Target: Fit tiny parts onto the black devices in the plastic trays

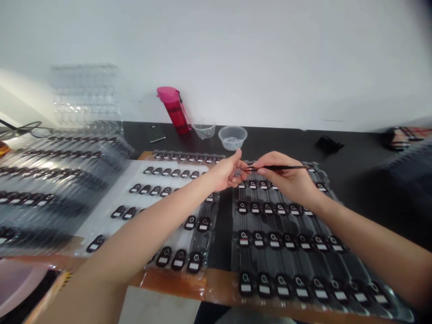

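My right hand (285, 175) pinches a pair of dark tweezers (286, 167), with the tips pointing left at my other hand. My left hand (227, 173) is cupped with its thumb raised and fingers curled around a few small pale pieces (238, 172), too small to name exactly. Both hands hover over the far edges of two clear plastic trays. Rows of small black rounded casings (274, 239), each with a ring and a white label, fill the right tray (290, 261). More casings (178, 258) lie in the left tray (199, 238), partly hidden by my left forearm.
Behind my hands stands a clear bowl (232, 135) of tiny pale pieces, beside another clear tub (204, 130). A pink bottle (174, 110) leans near the wall. Stacked filled trays (50, 189) rise at left. A black object (329, 144) and plaid cloth (410, 136) lie at right.
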A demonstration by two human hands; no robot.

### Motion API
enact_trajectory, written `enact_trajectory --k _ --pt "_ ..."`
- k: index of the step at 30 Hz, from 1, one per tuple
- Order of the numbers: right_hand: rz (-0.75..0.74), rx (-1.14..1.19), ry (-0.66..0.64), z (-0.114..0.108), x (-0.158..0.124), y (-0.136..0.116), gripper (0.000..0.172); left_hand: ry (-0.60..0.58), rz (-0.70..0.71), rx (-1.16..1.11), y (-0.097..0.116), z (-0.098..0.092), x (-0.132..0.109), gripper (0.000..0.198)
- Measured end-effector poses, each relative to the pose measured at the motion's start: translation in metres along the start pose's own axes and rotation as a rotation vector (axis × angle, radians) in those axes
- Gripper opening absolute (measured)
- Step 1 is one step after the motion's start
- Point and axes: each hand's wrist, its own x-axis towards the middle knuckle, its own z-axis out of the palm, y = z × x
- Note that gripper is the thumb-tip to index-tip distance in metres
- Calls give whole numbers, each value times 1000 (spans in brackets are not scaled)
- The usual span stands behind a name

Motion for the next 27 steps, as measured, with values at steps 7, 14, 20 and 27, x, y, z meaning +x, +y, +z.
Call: enact_trajectory --k 7,14,20,27 --pt "16 18 25 5 1 5 12 -4 57 -17 -3 0 1 57" --pt "47 0 49 6 4 7 13 -20 83 -50 -2 6 1 54" --pt "9 -31 55 5 4 5 13 -34 99 -47 -2 10 0 52" --pt "8 -60 36 2 4 5 15 -57 102 -55 -5 4 3 54"
